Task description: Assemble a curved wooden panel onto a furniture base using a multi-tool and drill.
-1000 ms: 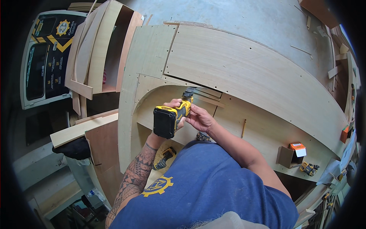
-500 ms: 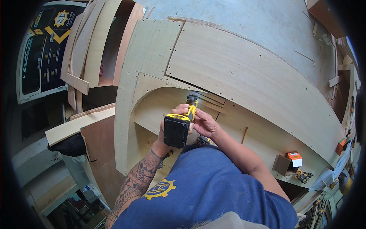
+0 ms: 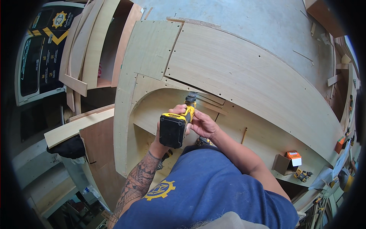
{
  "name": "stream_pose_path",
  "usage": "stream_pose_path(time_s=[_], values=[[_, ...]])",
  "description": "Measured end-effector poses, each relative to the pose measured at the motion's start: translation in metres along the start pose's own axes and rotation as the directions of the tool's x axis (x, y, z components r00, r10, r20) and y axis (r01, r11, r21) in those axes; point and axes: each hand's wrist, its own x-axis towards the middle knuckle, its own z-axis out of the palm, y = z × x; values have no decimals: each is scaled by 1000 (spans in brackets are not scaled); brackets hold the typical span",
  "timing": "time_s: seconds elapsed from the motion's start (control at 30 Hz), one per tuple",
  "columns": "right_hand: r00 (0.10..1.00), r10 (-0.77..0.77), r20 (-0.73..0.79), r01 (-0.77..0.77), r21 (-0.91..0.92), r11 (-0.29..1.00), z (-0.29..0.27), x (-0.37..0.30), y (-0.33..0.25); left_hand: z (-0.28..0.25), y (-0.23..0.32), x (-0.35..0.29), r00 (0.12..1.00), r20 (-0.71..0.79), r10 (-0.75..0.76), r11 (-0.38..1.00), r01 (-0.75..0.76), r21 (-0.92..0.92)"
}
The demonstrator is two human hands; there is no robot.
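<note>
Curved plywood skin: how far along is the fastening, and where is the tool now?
The large curved plywood panel already shows rows of fastener dots along its edges. Both hands, left hand and right hand, hold the yellow cordless tool, its head at the gap under that panel. The thin strips there look loose.

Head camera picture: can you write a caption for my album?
Both hands, left hand and right hand, press a yellow-and-black cordless tool against curved plywood panels.
</note>
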Motion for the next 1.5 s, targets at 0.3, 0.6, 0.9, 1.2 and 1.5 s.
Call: stream_pose_path(time_s=[0.3,0.6,0.9,1.2,1.5], values=[[999,39,38,-38,-14,999,-2,1,3,1,13,-5,991,-133,-21,995,33,89],[999,34,39,-33,-22,999,-4,13,5,-2,2,-7,998,-58,-13,986,23,165],[998,44,41,-44,-12,999,-8,17,3,-6,-8,-6,1000,-7,-10,984,11,179],[1000,0,27,0,12,1000,-8,22,6,-13,-13,1,999,38,22,995,-26,92],[998,-13,53,13,-7,1000,-14,27,5,-18,-9,6,999,-12,47,962,-42,268]])
